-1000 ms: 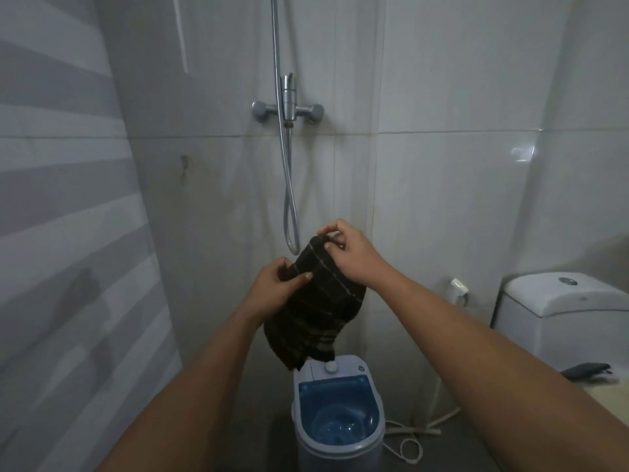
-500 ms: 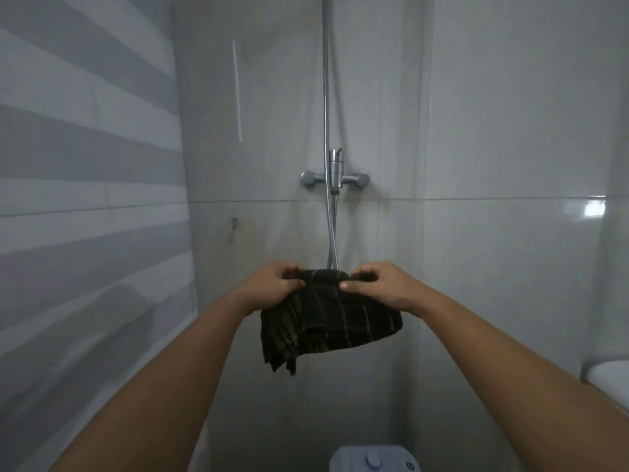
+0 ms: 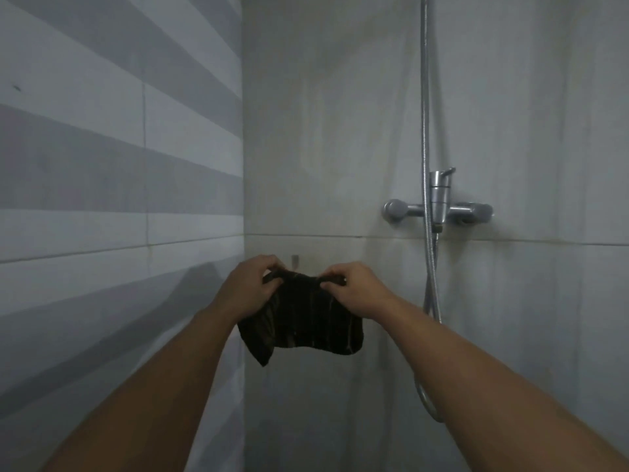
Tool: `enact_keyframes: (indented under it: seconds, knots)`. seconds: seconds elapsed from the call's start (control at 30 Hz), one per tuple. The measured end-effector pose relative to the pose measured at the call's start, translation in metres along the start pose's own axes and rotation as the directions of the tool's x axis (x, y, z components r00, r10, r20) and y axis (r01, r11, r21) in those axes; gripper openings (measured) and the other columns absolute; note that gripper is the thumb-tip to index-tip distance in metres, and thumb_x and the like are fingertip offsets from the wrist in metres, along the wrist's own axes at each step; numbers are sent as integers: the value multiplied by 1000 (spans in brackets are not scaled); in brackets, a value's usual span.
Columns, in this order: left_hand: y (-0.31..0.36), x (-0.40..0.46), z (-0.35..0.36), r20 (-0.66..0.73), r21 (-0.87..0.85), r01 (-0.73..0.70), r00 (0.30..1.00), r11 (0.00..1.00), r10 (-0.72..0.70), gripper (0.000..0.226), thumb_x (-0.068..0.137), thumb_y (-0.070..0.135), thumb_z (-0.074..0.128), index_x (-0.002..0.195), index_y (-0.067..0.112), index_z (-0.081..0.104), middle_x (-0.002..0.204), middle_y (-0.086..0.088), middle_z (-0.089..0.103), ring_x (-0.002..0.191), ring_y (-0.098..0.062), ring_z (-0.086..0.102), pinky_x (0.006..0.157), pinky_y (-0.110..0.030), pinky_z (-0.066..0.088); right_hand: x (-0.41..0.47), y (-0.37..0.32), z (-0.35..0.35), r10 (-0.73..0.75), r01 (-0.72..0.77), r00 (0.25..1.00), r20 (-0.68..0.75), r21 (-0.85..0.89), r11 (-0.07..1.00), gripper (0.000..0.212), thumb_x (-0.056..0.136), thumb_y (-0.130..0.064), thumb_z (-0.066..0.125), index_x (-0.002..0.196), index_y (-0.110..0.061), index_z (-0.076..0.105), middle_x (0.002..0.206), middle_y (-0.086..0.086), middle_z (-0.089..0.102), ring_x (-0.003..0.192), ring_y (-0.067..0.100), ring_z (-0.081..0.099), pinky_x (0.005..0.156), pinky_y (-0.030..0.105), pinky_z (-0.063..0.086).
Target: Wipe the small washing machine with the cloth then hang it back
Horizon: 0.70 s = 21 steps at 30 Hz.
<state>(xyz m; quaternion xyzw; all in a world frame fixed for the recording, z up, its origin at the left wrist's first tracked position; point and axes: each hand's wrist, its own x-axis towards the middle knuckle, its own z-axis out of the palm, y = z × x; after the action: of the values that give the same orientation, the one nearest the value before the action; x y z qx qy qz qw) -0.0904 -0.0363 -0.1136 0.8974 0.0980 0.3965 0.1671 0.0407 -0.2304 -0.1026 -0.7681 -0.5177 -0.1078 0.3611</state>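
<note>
A dark striped cloth (image 3: pixel 303 323) hangs from both my hands in front of the grey tiled back wall. My left hand (image 3: pixel 246 284) pinches its upper left edge and my right hand (image 3: pixel 354 289) pinches its upper right edge. The cloth's top edge sits just below a small metal wall hook (image 3: pixel 295 259), which shows between my hands. I cannot tell whether the cloth touches the hook. The small washing machine is out of view.
A chrome shower mixer (image 3: pixel 437 209) is mounted on the back wall to the right, with a metal hose (image 3: pixel 425 107) running up and looping down beside my right forearm. A grey-and-white striped wall (image 3: pixel 119 199) closes the left side.
My view has swung up and left, so the washing machine and toilet have left the frame. Both hands have carried the cloth leftward, away from the shower hose, up to the wall hook.
</note>
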Motion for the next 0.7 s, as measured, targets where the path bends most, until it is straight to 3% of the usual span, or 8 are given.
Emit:
enact_keyframes:
  seconds: [0.07, 0.2, 0.27, 0.4, 0.57, 0.63, 0.7]
  knots:
    - [-25, 22, 8, -47, 72, -10, 999, 997, 13, 13, 91, 24, 63, 101, 25, 71, 102, 5, 65, 91, -14, 61, 88, -37, 53, 36, 10, 19, -12, 9, 999, -43, -89, 996, 23, 95, -19, 62, 113, -17, 75, 107, 5, 72, 98, 19, 66, 90, 33, 52]
    - [-56, 62, 30, -138, 181, -23, 989, 983, 48, 18, 92, 22, 60, 109, 25, 68, 105, 7, 65, 90, -14, 63, 82, -34, 54, 88, 31, 51, -49, 22, 985, -163, -162, 987, 30, 95, -19, 52, 120, -32, 63, 110, 3, 71, 96, 26, 66, 82, 40, 57]
    - [-67, 78, 42, -182, 192, -22, 982, 981, 58, 23, 92, 21, 58, 113, 30, 61, 103, 8, 66, 88, -15, 64, 75, -30, 51, 108, 42, 65, -81, 26, 974, -213, -250, 968, 26, 97, -21, 48, 118, -33, 59, 107, 1, 67, 92, 26, 64, 78, 42, 56]
    - [-91, 100, 67, -213, 258, -41, 972, 965, 98, 16, 93, 23, 53, 103, 30, 62, 101, 5, 65, 86, -19, 63, 73, -35, 53, 130, 63, 87, -111, 4, 955, -276, -360, 933, 27, 99, -22, 45, 118, -30, 62, 102, 1, 59, 83, 25, 61, 74, 43, 57]
    - [-104, 95, 99, -272, 220, -26, 958, 975, 87, 16, 96, 25, 52, 103, 23, 67, 103, 4, 58, 82, -16, 61, 68, -34, 53, 124, 78, 111, -128, 10, 956, -266, -403, 915, 27, 101, -24, 45, 121, -23, 64, 105, 3, 54, 76, 27, 60, 68, 39, 54]
    - [-105, 89, 111, -260, 224, 7, 964, 974, 53, 19, 95, 28, 50, 100, 23, 68, 100, 5, 60, 86, -16, 60, 69, -36, 54, 117, 80, 117, -92, -11, 967, -239, -399, 917, 31, 101, -26, 45, 128, -24, 61, 110, 4, 53, 80, 26, 60, 70, 38, 54]
    - [-97, 77, 114, -261, 93, 41, 965, 995, -16, 27, 92, 32, 47, 104, 28, 71, 100, 5, 68, 89, -16, 63, 74, -37, 56, 108, 73, 116, -81, -10, 977, -199, -418, 908, 40, 99, -28, 46, 138, -25, 53, 115, 5, 50, 91, 26, 56, 74, 37, 51]
